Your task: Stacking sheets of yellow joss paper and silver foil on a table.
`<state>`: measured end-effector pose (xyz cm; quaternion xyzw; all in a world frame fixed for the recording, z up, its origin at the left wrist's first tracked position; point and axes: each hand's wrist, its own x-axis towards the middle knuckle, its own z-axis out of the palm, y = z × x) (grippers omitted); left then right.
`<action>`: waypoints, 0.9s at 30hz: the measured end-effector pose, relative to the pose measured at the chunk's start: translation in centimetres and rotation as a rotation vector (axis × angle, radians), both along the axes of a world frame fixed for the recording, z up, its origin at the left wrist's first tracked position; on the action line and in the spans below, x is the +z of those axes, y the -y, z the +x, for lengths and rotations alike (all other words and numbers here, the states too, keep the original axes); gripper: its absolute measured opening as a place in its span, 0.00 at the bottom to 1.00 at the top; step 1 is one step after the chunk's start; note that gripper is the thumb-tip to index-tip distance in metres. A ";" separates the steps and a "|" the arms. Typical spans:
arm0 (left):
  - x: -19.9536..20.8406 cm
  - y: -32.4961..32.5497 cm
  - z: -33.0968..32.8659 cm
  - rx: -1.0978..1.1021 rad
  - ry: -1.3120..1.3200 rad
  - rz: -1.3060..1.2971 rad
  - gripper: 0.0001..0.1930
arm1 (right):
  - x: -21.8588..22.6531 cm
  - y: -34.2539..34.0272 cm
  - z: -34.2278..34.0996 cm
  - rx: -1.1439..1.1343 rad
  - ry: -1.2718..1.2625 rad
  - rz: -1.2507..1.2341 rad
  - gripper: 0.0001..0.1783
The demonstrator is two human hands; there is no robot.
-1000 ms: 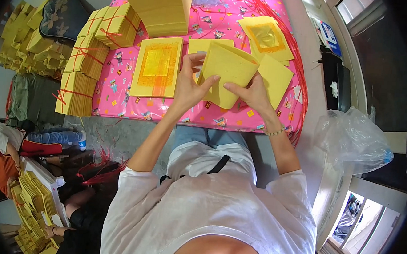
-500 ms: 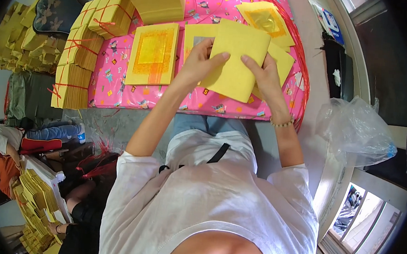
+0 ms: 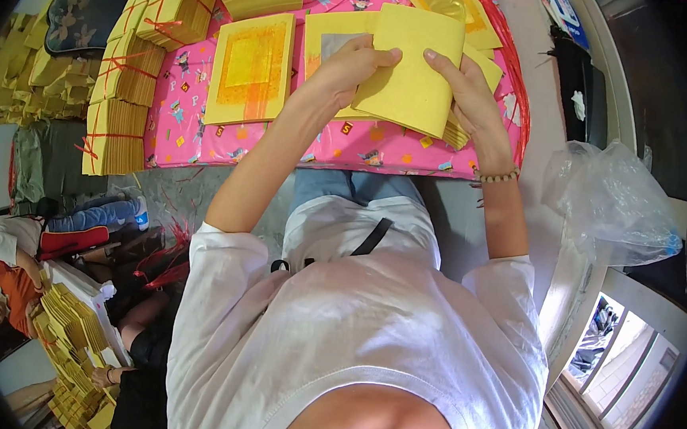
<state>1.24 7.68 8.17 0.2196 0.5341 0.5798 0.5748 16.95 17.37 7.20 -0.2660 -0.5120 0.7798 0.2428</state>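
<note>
My left hand and my right hand hold a plain yellow paper sheet up over the table. Each thumb presses on its near face, with the fingers curled behind; the sheet bows and looks folded over at its right side. Whether it is one sheet or several I cannot tell. Behind my left hand, partly covered, lies yellow paper with a silvery square. More yellow sheets lie fanned out behind my right hand. To the left, a flat stack of yellow paper shows a gold square with an orange border.
A pink patterned cloth covers the table. Red-tied yellow bundles line its left edge; red strands hang along the right. A gold-faced sheet lies at the back. A clear plastic bag is at right; people sit at left.
The whole view has shifted slightly, so the table sits higher in the picture. Both hands have moved a little away from me with the yellow sheet, still gripping it.
</note>
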 end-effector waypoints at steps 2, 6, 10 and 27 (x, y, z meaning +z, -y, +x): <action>0.3 -0.1 0.2 -0.008 0.010 -0.016 0.12 | -0.1 -0.1 0.1 -0.004 -0.002 0.001 0.22; 0.3 -0.3 0.8 0.021 0.021 -0.027 0.13 | -0.1 0.0 0.2 -0.018 -0.002 -0.004 0.22; 0.1 -0.5 0.9 0.005 0.007 -0.016 0.14 | -0.2 -0.2 0.3 -0.023 -0.007 0.039 0.21; 0.2 0.2 2.5 0.068 -0.406 0.196 0.17 | 0.6 0.0 1.2 -0.057 -0.043 0.044 0.19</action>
